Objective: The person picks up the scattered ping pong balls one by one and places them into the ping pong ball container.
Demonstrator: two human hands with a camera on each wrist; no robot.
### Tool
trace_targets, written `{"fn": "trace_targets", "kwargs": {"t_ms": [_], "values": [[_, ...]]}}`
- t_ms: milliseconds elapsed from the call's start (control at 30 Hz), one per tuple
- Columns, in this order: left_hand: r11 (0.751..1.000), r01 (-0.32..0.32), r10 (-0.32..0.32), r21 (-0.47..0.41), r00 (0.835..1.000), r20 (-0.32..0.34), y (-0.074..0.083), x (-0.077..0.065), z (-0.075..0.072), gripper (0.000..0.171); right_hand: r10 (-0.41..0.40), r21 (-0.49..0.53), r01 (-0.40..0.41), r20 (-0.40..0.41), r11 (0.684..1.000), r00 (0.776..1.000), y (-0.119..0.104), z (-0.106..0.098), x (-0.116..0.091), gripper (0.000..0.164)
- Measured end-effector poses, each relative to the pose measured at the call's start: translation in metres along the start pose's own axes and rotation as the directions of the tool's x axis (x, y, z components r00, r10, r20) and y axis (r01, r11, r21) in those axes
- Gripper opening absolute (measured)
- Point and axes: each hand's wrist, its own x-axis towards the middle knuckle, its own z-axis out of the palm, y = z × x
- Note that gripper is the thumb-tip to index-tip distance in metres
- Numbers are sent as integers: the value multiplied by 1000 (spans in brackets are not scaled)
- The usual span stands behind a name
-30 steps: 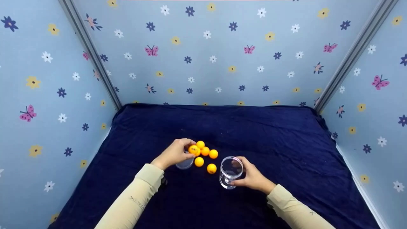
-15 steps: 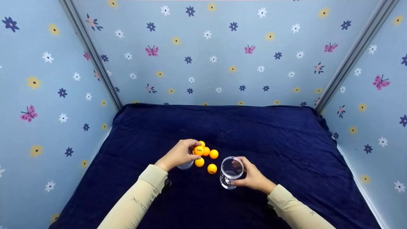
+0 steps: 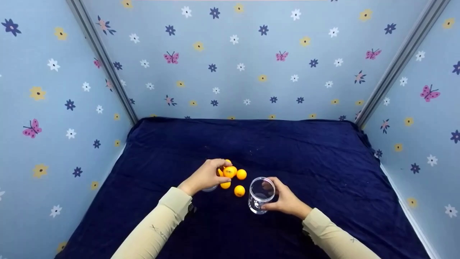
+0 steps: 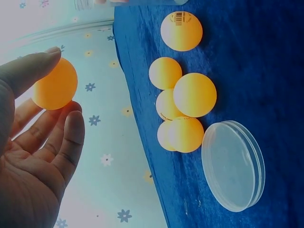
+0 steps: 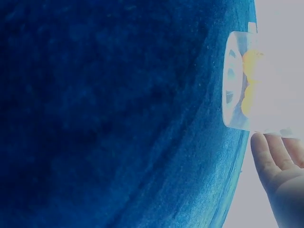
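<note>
My left hand [image 3: 206,174] pinches an orange ping-pong ball [image 4: 58,84] between thumb and fingers, held above the dark blue cloth. Below it, several more orange ping-pong balls [image 4: 194,95] lie grouped on the cloth, partly hidden by the hand in the head view. A clear round lid [image 4: 230,166] lies flat beside them, mostly covered by my left hand from above. With my right hand [image 3: 285,201] I grip an upright clear jar [image 3: 254,205] by its right side, its mouth facing up. Orange balls show through the jar wall in the right wrist view.
Dark blue cloth [image 3: 305,151] covers the table. Flowered light blue panels [image 3: 230,86] rise at the back and on both sides, joined by grey metal posts [image 3: 391,68]. One ball [image 3: 239,191] lies between the group and the jar.
My left hand has moved a little to the right with the pinched ball, now overlapping more of the group. The right hand and jar have stayed in place.
</note>
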Motion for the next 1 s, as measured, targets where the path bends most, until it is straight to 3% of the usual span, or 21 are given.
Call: {"fn": "trace_targets", "kwargs": {"t_ms": [1000], "values": [[993,-71,73,-100,997,16,21,12,30,41,-9,4,9,-3,1000,1000,2,2,0,83]]}}
